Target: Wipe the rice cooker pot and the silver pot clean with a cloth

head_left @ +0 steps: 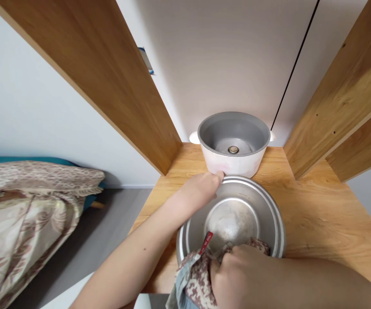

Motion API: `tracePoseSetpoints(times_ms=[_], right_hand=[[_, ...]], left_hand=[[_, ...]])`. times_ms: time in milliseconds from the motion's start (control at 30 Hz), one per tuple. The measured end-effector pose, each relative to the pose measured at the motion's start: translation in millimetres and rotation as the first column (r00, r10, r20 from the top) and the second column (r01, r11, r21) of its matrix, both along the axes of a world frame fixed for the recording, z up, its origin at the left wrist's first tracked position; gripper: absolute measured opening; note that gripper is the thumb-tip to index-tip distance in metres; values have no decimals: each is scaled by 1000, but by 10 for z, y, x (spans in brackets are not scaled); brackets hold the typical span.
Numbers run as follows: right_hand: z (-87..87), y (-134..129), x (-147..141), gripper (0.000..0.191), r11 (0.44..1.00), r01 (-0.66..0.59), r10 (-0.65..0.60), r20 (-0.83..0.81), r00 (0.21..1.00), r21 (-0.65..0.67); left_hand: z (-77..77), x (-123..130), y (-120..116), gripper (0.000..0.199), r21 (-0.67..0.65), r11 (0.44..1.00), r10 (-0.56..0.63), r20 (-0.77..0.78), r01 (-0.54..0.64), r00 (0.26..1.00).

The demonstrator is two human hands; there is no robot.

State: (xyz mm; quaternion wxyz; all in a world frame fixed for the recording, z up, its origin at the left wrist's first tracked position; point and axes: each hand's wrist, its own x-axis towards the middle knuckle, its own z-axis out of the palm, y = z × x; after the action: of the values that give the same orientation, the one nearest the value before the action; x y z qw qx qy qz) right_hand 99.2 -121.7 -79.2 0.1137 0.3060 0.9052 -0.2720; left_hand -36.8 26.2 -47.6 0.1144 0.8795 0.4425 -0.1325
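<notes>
A round silvery metal dish (237,214) with a stepped rim and a scuffed round centre rests on the wooden surface in front of me. My left hand (206,186) grips its far left rim, with the fingers partly hidden. Bunched in my closed right hand (243,274) is a brown-and-cream patterned cloth (200,279) with a grey-blue side and a red tag. That hand presses the cloth against the near part of the dish. Just behind stands a white rice cooker body (233,164), uncovered, with a grey inside and a round metal knob at its bottom.
Wooden uprights (108,77) flank the wooden shelf (320,223) on both sides. A white panel (224,56) with a black line rises behind the cooker. On the left, a patterned bedspread (37,223) drapes above the grey floor (114,227).
</notes>
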Motion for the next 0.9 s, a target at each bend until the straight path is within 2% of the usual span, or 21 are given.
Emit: tracePoseSetpoints(times_ms=[133, 367, 500, 567, 633, 700, 800, 900], right_hand=[[-67, -23, -19, 50, 998, 57, -57, -3, 998, -31], [44, 13, 12, 61, 998, 36, -38, -30, 999, -58], [-99, -21, 43, 58, 996, 91, -91, -151, 984, -4], [-183, -43, 49, 55, 996, 90, -87, -130, 988, 16], [-209, -51, 42, 55, 999, 34, -31, -107, 994, 23], [-162, -39, 26, 54, 1000, 12, -11, -115, 993, 12], [-14, 2, -5, 62, 998, 53, -57, -89, 994, -43], [94, 37, -28, 72, 996, 32, -35, -38, 999, -79]], left_hand=[[-9, 10, 10, 36, 11, 1000, -16, -42, 16, 999], [-23, 12, -10, 40, 21, 1000, -1, -18, 1, 1000], [43, 37, -80, 51, 15, 1000, -4, -66, 5, 998], [93, 51, -129, 56, 10, 1000, 14, -81, -13, 997], [130, 59, -176, 55, 29, 998, 53, -122, -49, 991], [140, 52, -211, 54, 62, 994, 95, -179, -85, 979], [89, 7, -237, 52, 101, 988, 141, -234, -120, 962], [-8, -53, -243, 49, 113, 983, 161, -181, -142, 970]])
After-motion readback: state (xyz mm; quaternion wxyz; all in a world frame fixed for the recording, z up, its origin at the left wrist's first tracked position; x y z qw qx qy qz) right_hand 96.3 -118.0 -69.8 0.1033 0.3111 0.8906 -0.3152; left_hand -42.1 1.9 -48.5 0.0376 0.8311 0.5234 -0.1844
